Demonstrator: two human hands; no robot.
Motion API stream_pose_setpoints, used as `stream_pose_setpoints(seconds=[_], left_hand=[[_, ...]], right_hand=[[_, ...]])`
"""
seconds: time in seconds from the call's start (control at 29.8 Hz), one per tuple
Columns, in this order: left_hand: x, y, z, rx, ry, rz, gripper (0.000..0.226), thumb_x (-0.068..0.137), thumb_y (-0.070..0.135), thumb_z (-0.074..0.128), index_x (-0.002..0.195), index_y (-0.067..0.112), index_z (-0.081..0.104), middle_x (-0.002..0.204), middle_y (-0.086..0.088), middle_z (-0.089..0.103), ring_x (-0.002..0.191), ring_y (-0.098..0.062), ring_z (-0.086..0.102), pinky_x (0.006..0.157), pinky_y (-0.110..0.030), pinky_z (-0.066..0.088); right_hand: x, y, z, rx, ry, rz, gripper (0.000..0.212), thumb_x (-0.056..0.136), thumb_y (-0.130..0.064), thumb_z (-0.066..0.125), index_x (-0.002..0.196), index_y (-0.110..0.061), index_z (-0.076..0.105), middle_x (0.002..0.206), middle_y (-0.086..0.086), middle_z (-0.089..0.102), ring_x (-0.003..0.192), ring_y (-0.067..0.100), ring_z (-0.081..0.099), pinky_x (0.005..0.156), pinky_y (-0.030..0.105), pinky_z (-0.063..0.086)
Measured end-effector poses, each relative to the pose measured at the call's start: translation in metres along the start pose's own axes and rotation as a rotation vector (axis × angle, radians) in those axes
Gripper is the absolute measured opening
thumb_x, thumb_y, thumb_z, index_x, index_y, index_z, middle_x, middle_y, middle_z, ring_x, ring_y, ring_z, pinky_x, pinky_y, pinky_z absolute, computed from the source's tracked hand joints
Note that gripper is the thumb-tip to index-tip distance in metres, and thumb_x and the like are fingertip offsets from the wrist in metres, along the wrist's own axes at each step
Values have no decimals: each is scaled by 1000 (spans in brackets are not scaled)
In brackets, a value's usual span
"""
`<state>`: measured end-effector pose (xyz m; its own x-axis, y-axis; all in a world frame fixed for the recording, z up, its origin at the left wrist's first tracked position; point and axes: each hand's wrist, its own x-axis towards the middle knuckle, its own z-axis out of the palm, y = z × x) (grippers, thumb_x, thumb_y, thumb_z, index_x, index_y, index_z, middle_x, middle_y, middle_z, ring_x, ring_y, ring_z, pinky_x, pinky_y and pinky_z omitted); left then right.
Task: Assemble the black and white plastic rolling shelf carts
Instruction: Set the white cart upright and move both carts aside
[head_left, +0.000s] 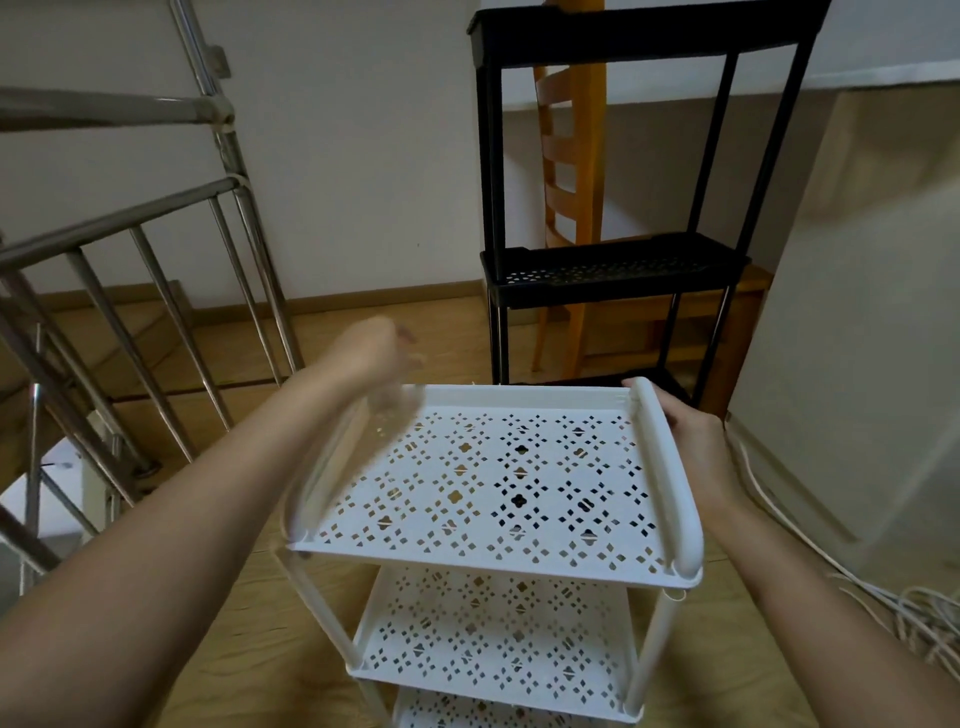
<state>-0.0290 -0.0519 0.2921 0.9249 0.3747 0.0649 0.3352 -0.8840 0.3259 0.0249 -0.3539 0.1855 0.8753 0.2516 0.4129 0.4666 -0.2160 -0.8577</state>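
Note:
The white plastic cart (519, 396) stands right in front of me, with three perforated shelves stacked on white poles. A white arched handle (662, 467) sits along the top shelf's right edge. My right hand (693, 441) grips that edge from outside, its thumb by the handle's far end. My left hand (376, 345) is motion-blurred over the far left corner, closed on the far end of a blurred left handle (332, 457). The handle's near end meets the front left corner. The black cart (613, 270) stands upright behind, with no hand on it.
A metal stair railing (156, 208) runs along the left. A wooden chair (566, 156) stands behind the black cart. On the right are a large pale cabinet (857, 312) and a tangle of white cord (909, 608) on the wooden floor.

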Motion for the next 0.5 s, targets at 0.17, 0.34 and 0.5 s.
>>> stream_pose_setpoints(seconds=[0.17, 0.34, 0.5], left_hand=[[-29, 106, 30, -20, -421, 547, 75, 82, 58, 59, 145, 27, 32, 150, 10, 34, 134, -10, 36, 103, -24, 27], [-21, 138, 78, -169, -472, 434, 76, 77, 79, 43, 117, 15, 55, 108, 2, 58, 93, -12, 55, 83, -29, 45], [-17, 132, 78, -114, -550, 393, 66, 78, 65, 36, 104, 10, 60, 109, -5, 60, 99, -24, 56, 89, -35, 44]], right_hand=[[-4, 3, 16, 3, 59, -29, 50, 83, 3, 65, 128, -19, 58, 89, -15, 65, 73, -10, 61, 61, 4, 43], [-8, 12, 20, 136, 133, 59, 32, 84, 3, 62, 106, -21, 65, 77, -14, 66, 72, -8, 63, 62, 10, 47], [-18, 31, 29, 91, 42, 106, 24, 83, -5, 68, 104, -17, 70, 85, -18, 66, 80, -8, 64, 73, 9, 50]])
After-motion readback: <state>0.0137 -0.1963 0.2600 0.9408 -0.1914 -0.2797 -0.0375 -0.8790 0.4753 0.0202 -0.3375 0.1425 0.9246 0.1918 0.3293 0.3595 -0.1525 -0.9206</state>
